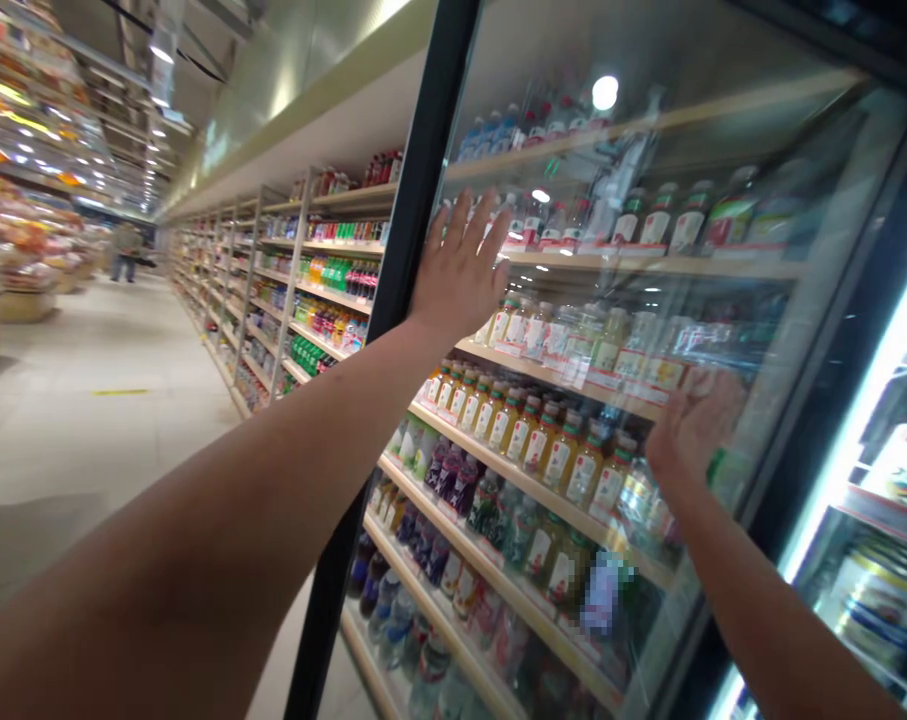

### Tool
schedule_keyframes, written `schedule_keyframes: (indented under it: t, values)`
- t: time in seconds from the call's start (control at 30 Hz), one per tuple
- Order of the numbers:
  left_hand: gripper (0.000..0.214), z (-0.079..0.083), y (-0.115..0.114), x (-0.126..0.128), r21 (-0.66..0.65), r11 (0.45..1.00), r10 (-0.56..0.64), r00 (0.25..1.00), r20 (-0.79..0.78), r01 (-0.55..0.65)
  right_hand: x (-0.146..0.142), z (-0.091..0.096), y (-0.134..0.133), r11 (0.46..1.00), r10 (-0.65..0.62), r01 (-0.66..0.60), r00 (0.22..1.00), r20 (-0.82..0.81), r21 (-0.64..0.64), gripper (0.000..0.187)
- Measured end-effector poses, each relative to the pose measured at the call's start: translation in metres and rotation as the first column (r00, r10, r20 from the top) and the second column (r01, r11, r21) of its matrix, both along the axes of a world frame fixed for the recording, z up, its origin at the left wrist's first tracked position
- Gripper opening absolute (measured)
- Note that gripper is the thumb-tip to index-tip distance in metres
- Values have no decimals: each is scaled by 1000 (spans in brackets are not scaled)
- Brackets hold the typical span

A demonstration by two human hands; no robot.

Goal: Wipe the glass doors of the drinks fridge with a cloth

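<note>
My left hand (pixel 460 265) lies flat with its fingers spread against the glass door (pixel 723 130), close to the black door frame (pixel 415 220) on its left side. Lower on the right, my right hand (pixel 697 425) is raised at the same glass; its fingers look apart but blur into the reflections. Nothing shows in either hand. Through the glass appear shelves of bottled drinks, among them a row of yellow juice bottles (pixel 528 430). The door stands at an angle beside a lit fridge interior (pixel 873 480).
Jars (pixel 873 600) stand on the lit fridge shelves at the far right. Long drink shelves (pixel 333 270) run down the aisle on the left. A person (pixel 125 250) is far off on the pale floor (pixel 123 430). Display stands (pixel 25 250) line the other side.
</note>
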State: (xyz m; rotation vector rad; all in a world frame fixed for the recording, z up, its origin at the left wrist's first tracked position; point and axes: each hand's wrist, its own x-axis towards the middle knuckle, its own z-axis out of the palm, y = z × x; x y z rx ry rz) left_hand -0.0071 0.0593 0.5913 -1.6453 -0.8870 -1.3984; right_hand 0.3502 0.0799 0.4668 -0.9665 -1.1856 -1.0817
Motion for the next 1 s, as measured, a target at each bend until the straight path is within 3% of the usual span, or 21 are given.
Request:
schedule_keyframes:
  t: [0.17,0.27,0.37,0.43,0.47,0.53,0.6,0.67,0.77,0.87,1.0]
  values:
    - [58,6,-1,-2,24,1000,-13,1000,-10,13,-115,-20,-16,981,121,-89,976,183,-171,68]
    - [56,-5,-5,-2,35,999,-10,994,-111,14,-166,-32,-24,941,260,-166,913,315,-296,70]
    - [56,-45,-13,2,44,993,-89,925,-370,113,-193,-32,-26,869,442,-315,841,312,-382,74]
    - [57,-83,-17,6,-2,985,-140,784,-605,174,-197,-28,-24,803,558,-431,786,264,-413,80]
    - [59,-101,-19,7,-14,984,-139,727,-673,175,-194,-25,-24,774,601,-478,760,245,-415,84]
    - [60,-129,-22,8,10,992,-82,717,-693,124,-177,-17,-25,753,638,-519,727,254,-405,85]
    - [64,-142,-25,9,25,1000,5,732,-681,17,-145,-7,-25,795,595,-480,739,316,-372,75]
    - [65,-144,-28,12,39,996,84,743,-664,-78,-101,5,-25,885,451,-359,820,353,-298,66]
    - [61,-140,-32,17,71,990,141,745,-652,-125,-33,19,-18,986,111,-94,987,119,-139,59]
    - [57,-141,-33,20,88,988,156,759,-632,-129,6,24,-10,985,-51,57,998,37,-163,61]
    - [51,-140,-34,25,57,987,156,800,-580,-151,12,20,-5,989,-64,71,996,59,-133,61]
